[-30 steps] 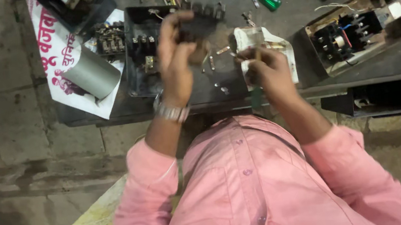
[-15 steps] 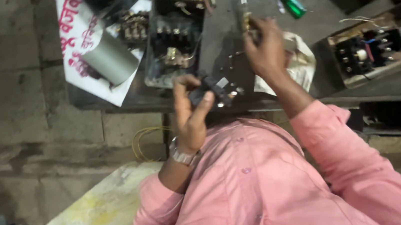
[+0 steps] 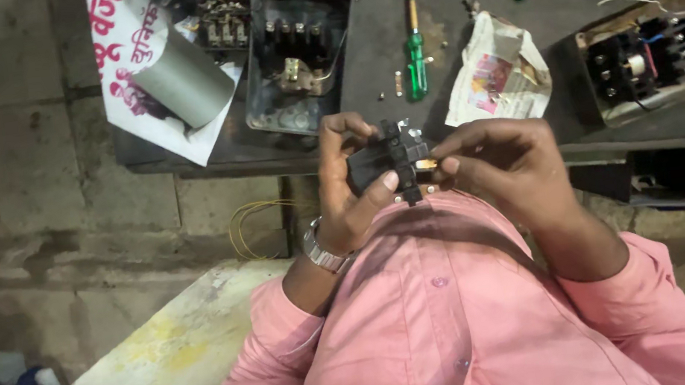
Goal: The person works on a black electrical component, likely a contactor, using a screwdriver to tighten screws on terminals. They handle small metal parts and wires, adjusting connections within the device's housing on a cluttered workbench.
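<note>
A matt black plastic component (image 3: pixel 386 162) with small brass-coloured metal terminals was gripped above a dark, dull workbench (image 3: pixel 441 1). Beside it were seen a glossy green-handled screwdriver (image 3: pixel 415 59), crumpled newspaper (image 3: pixel 496 72) and a smooth grey metal cylinder (image 3: pixel 184 86).

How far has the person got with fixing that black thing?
Done: an open metal box on the bench shows its parts. In hand: the left hand holds a black electrical part while the right hand pinches a small brass piece at its side. Left: the green screwdriver lies unused.
</note>
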